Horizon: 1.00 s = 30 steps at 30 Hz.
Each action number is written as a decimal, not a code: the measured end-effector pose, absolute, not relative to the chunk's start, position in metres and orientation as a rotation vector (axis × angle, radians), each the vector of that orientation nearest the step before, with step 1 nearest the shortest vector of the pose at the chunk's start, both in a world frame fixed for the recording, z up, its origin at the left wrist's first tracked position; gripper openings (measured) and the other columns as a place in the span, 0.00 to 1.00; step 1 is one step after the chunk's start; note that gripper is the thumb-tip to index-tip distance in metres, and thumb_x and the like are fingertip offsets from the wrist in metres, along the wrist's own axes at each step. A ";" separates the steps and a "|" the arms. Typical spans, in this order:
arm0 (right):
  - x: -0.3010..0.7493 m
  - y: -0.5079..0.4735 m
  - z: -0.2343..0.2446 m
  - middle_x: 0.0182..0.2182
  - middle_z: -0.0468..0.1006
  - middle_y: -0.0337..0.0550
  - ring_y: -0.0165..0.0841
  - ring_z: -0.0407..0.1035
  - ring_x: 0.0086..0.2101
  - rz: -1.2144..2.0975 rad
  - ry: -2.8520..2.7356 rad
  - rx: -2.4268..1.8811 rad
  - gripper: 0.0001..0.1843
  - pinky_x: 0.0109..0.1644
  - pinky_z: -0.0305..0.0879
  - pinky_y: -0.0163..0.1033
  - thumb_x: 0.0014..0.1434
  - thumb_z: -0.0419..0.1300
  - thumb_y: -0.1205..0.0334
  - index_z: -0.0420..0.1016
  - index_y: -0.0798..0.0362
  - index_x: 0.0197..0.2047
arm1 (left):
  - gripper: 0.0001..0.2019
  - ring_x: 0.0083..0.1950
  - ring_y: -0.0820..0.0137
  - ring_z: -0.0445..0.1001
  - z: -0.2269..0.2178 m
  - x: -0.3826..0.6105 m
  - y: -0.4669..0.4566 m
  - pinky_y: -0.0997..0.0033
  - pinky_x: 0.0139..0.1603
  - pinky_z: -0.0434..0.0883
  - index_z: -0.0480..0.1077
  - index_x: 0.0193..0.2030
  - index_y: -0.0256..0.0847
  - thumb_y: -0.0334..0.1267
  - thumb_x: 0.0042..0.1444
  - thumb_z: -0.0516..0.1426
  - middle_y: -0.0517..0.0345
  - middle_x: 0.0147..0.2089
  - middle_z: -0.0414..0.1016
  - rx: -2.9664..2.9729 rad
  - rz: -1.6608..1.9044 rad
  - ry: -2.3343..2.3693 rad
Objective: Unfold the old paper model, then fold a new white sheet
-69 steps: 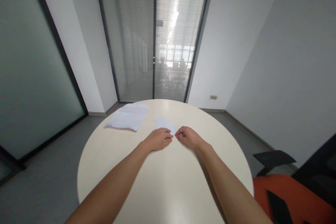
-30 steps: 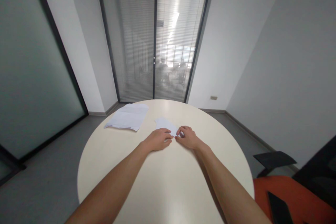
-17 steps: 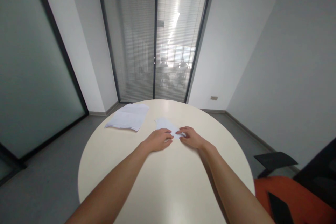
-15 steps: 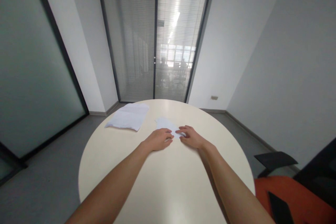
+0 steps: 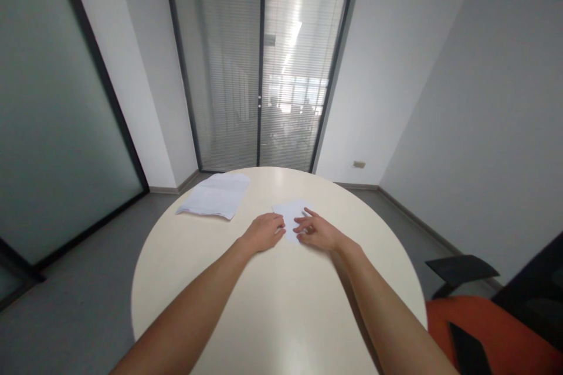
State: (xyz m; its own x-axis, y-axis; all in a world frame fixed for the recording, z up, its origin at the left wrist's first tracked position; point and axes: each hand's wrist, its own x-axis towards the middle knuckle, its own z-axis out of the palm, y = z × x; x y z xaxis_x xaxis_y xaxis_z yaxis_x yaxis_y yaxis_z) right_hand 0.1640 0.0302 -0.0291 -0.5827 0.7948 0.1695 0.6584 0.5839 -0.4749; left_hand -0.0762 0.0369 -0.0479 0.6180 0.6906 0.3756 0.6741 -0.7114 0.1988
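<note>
A small white piece of paper (image 5: 289, 211) lies on the round table between my two hands, near the middle of the far half. My left hand (image 5: 264, 232) rests at its left edge, fingers bent and close together on the paper. From the right, my right hand (image 5: 319, 231) reaches over the other side with fingers spread and the index finger raised a little. Its fingertips touch or hover just above the paper; which one I cannot tell. Both hands cover parts of the paper's edges, so its full outline is hidden.
A stack of white paper sheets (image 5: 215, 194) lies at the far left of the cream round table (image 5: 281, 316). An orange chair (image 5: 479, 328) with black armrests stands at the right. Beyond the table are a glass door with blinds (image 5: 220, 70) and white walls.
The piece of paper has turned and moved slightly right, so more of it shows between my hands. My right fingers have spread and the index finger has lifted. My left hand has shifted slightly left.
</note>
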 end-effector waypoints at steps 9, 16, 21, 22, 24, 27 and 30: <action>0.157 0.028 -0.029 0.51 0.80 0.50 0.43 0.66 0.60 0.699 -2.383 -1.185 0.16 0.67 0.57 0.51 0.53 0.60 0.65 0.84 0.52 0.44 | 0.10 0.55 0.61 0.74 -0.054 -0.078 0.043 0.62 0.59 0.68 0.75 0.47 0.41 0.37 0.61 0.56 0.51 0.52 0.78 2.668 0.725 1.338; 0.149 0.030 -0.038 0.48 0.82 0.44 0.43 0.68 0.58 0.720 -2.362 -1.125 0.16 0.60 0.65 0.46 0.54 0.60 0.64 0.84 0.50 0.43 | 0.13 0.57 0.61 0.74 -0.056 -0.081 0.049 0.62 0.61 0.67 0.76 0.51 0.40 0.35 0.63 0.54 0.51 0.55 0.78 2.646 0.749 1.375; 0.146 0.029 -0.038 0.43 0.84 0.43 0.38 0.76 0.44 0.652 -2.357 -1.127 0.15 0.51 0.69 0.41 0.56 0.60 0.63 0.84 0.49 0.45 | 0.17 0.62 0.61 0.70 -0.063 -0.083 0.054 0.60 0.66 0.64 0.75 0.56 0.40 0.34 0.64 0.52 0.49 0.61 0.73 2.701 0.694 1.273; 0.147 0.030 -0.038 0.43 0.84 0.42 0.37 0.76 0.42 0.618 -2.337 -1.171 0.15 0.50 0.69 0.40 0.57 0.59 0.63 0.83 0.49 0.45 | 0.17 0.62 0.61 0.70 -0.064 -0.084 0.055 0.59 0.66 0.63 0.75 0.57 0.41 0.34 0.64 0.52 0.49 0.62 0.73 2.706 0.686 1.258; 0.154 0.034 -0.039 0.44 0.84 0.44 0.37 0.76 0.43 0.498 -2.274 -1.303 0.15 0.51 0.68 0.39 0.59 0.58 0.63 0.83 0.50 0.47 | 0.18 0.62 0.61 0.69 -0.064 -0.085 0.055 0.59 0.66 0.63 0.75 0.57 0.41 0.33 0.64 0.52 0.50 0.62 0.73 2.711 0.677 1.234; 0.170 0.042 -0.044 0.49 0.81 0.48 0.39 0.73 0.50 0.245 -2.124 -1.566 0.17 0.57 0.64 0.41 0.60 0.59 0.62 0.80 0.52 0.51 | 0.18 0.64 0.60 0.68 -0.062 -0.087 0.052 0.59 0.68 0.62 0.75 0.57 0.41 0.34 0.64 0.52 0.50 0.62 0.73 2.725 0.652 1.206; 0.188 0.049 -0.052 0.54 0.77 0.53 0.42 0.70 0.53 0.089 -2.038 -1.763 0.21 0.59 0.62 0.42 0.60 0.60 0.57 0.78 0.54 0.55 | 0.18 0.67 0.59 0.64 -0.059 -0.089 0.050 0.57 0.70 0.59 0.75 0.58 0.43 0.35 0.65 0.51 0.50 0.65 0.70 2.729 0.593 1.193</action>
State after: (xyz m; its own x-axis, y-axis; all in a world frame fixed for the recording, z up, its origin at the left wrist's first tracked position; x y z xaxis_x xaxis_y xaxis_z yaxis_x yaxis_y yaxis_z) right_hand 0.1881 0.0488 -0.0521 -0.0891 0.9545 0.2846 0.9262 0.1845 -0.3288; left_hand -0.0888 0.0496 -0.0590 0.6161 0.7244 0.3093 0.6837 -0.6868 0.2467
